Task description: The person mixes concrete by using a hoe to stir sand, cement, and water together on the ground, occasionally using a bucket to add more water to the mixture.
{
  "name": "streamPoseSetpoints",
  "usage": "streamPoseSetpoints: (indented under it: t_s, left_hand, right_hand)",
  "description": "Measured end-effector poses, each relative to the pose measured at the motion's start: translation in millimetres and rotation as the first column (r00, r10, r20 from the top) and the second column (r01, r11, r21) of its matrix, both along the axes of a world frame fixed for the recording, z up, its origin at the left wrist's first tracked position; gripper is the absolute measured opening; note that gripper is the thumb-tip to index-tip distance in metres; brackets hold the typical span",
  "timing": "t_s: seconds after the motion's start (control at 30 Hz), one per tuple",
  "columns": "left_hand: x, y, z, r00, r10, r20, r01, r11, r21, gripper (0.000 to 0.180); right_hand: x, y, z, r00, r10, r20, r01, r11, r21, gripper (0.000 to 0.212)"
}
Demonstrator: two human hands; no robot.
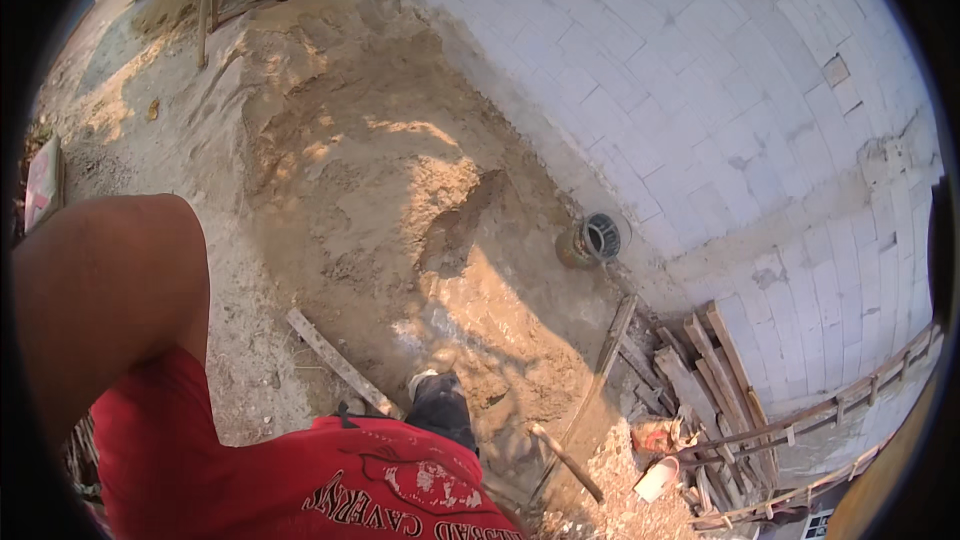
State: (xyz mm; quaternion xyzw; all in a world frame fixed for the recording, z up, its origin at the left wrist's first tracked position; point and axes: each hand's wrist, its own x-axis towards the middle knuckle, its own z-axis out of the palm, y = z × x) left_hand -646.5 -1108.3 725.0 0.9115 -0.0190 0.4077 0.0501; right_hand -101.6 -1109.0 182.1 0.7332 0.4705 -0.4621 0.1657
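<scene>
My left arm (110, 280) is bent and raised at the left edge, its elbow toward the sand; the hand lies outside the picture. My right hand is not in view either. Below me, a red shirt (300, 470) with dark print fills the lower left, and one leg in dark trousers (443, 410) shows beyond it. In front spreads a large heap of damp brown sand (350, 170), hollowed in its middle and partly sunlit. A dark bucket (590, 242) stands at its right side, near the wall. No hand touches either one.
A pale block wall (700, 110) rises on the right. Scrap planks (715, 380) are stacked against it, beside a bamboo ladder (830, 415). A board (343, 364) lies near my foot, a short wooden stick (568, 462) to its right. A pole (210, 5) stands far left.
</scene>
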Motion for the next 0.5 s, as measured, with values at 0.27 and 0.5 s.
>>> streamPoseSetpoints:
  t_s: [0.27, 0.5]
  left_hand:
    - [51.9, 69.0, -9.6, 0.999, 0.039, 0.012, -0.038, 0.998, -0.05, 0.073]
    - [99.4, 134.3, -3.4, 0.997, 0.076, -0.013, -0.077, 0.992, -0.099, 0.073]
  right_hand:
    - [23.1, 37.7, -10.2, 0.992, -0.105, 0.067, 0.107, 0.994, -0.024, 0.04]
    - [-1.0, 113.4, -18.4, 0.98, -0.197, -0.039, 0.197, 0.98, 0.007, 0.042]
